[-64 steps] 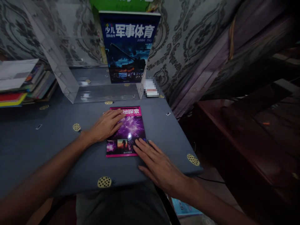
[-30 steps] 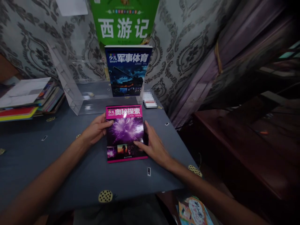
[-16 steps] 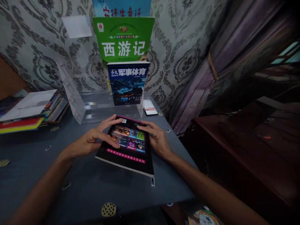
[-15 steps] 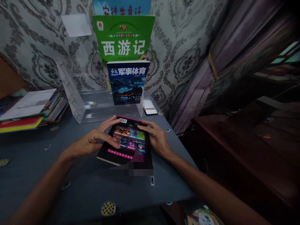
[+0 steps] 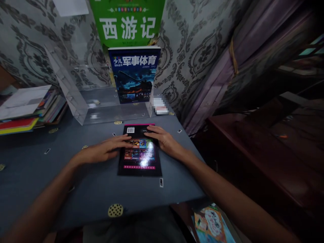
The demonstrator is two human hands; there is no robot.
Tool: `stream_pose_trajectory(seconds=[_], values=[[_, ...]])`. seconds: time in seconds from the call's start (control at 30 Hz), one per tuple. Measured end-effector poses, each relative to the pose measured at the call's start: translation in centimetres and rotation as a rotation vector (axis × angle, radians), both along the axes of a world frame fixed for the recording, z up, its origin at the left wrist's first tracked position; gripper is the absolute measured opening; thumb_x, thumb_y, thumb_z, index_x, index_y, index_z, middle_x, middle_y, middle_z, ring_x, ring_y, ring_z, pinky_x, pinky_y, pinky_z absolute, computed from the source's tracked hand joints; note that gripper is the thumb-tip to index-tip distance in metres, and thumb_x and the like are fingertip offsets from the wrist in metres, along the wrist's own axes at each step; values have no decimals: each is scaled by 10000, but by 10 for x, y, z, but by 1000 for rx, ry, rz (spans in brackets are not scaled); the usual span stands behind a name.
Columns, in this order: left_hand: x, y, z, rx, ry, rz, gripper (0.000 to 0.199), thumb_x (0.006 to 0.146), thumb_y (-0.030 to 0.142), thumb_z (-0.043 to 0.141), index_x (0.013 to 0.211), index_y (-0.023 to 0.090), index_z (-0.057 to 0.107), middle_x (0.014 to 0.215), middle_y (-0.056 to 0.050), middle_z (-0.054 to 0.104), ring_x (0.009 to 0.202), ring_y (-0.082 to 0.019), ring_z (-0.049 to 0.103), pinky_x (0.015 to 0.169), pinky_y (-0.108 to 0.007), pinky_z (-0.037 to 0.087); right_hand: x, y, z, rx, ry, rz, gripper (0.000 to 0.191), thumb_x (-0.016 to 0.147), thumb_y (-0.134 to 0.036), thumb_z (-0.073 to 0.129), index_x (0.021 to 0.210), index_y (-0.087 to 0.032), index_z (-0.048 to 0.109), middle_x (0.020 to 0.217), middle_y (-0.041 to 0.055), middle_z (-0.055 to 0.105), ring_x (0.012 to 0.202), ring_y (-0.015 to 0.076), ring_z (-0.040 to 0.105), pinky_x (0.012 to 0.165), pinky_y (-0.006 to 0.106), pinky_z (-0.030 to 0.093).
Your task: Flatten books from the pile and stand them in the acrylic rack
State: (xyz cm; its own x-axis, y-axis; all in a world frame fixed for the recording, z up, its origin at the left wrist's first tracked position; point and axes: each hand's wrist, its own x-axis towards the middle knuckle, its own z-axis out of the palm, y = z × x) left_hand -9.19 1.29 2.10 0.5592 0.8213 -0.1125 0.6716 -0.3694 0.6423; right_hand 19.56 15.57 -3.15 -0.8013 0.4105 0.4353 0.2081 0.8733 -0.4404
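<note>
A black book (image 5: 129, 171) with a pink band lies flat on the table, back cover up, its barcode at the far end. My left hand (image 5: 108, 149) rests its outstretched fingertips on the book's left part. On the far right part of the cover lie the extended fingers of my right hand (image 5: 164, 140), its palm beside the right edge. Beyond the book stands a clear acrylic rack (image 5: 113, 113). In its right end a blue book (image 5: 135, 79) with a tank on the cover leans upright, in front of a green book (image 5: 129, 28).
A stack of books and papers (image 5: 27, 104) sits on the left of the table (image 5: 83, 199). Right of the rack lies a partly blurred phone (image 5: 160, 106). Another picture book (image 5: 212, 224) shows below the front edge. A purple curtain (image 5: 215, 77) hangs at right.
The black book, tilted with its near edge raised before, now lies flat and straighter. My left fingers have drawn closer together. The view has tipped downward.
</note>
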Motion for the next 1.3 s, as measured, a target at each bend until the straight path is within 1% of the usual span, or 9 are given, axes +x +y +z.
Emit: stream_pose_trajectory(seconds=[0.1, 0.17, 0.33, 0.5, 0.7, 0.87, 1.0, 1.07, 1.3], values=[[1, 3, -12, 74, 13, 106, 461, 1032, 372, 422, 1493, 343, 427, 1652, -33, 280, 1525, -252, 241, 1239, -510, 242, -1, -4, 7, 43, -142, -48, 494, 874, -8, 488, 1269, -240, 673, 1384, 106, 631, 1333, 261, 544, 1104, 557, 434], [3, 4, -16, 114, 25, 132, 473, 1027, 413, 435, 1492, 327, 428, 1636, -52, 316, 1516, -246, 264, 1236, -499, 253, -9, -14, 13, 44, -167, -60, 517, 881, -11, 458, 1319, -223, 634, 1389, 107, 629, 1340, 256, 540, 1133, 560, 402], [9, 5, -15, 176, 38, 119, 442, 1026, 418, 437, 1452, 310, 482, 1614, -50, 360, 1486, -240, 330, 1220, -479, 300, -48, -39, 21, -68, -185, 125, 594, 955, -95, 400, 1535, -217, 353, 1555, 98, 458, 1460, 217, 394, 1159, 477, 413], [8, 5, -15, 194, 68, 126, 441, 1024, 445, 430, 1430, 294, 515, 1605, -56, 380, 1489, -246, 329, 1218, -475, 305, -66, -33, 14, -130, -207, 99, 557, 981, -139, 391, 1532, -221, 352, 1563, 90, 448, 1474, 227, 371, 1219, 496, 330], [6, 6, -18, 196, 40, 130, 472, 1019, 470, 434, 1460, 308, 478, 1607, -59, 377, 1485, -244, 338, 1211, -485, 309, -42, -18, 8, -122, -178, 15, 519, 1003, -194, 321, 1519, -183, 379, 1559, 118, 446, 1483, 229, 354, 1210, 525, 337], [7, 6, -14, 158, 48, 130, 479, 1022, 475, 423, 1466, 302, 470, 1608, -67, 373, 1491, -237, 325, 1217, -480, 294, -25, -17, 7, -85, -172, -68, 501, 1012, -271, 351, 1502, -186, 415, 1534, 122, 482, 1477, 248, 365, 1203, 569, 331], [7, 6, -13, 161, 33, 132, 480, 1020, 483, 424, 1460, 300, 479, 1607, -63, 375, 1490, -241, 326, 1219, -476, 288, -15, -30, 9, -16, -243, -101, 507, 1027, -290, 318, 1459, -72, 467, 1553, 194, 432, 1497, 271, 321, 1227, 550, 288], [6, 6, -14, 155, 32, 134, 484, 1016, 488, 432, 1452, 286, 489, 1604, -70, 378, 1490, -241, 326, 1220, -469, 287, -8, -41, 11, 16, -278, -95, 515, 1029, -298, 327, 1464, -55, 460, 1564, 204, 409, 1504, 280, 302, 1229, 546, 284], [4, 6, -17, 155, -3, 126, 468, 1014, 473, 449, 1447, 302, 490, 1607, -56, 376, 1487, -239, 329, 1220, -470, 280, 24, -80, 14, 67, -314, -19, 528, 1034, -294, 361, 1542, -149, 364, 1593, 147, 377, 1506, 264, 298, 1225, 549, 296]])
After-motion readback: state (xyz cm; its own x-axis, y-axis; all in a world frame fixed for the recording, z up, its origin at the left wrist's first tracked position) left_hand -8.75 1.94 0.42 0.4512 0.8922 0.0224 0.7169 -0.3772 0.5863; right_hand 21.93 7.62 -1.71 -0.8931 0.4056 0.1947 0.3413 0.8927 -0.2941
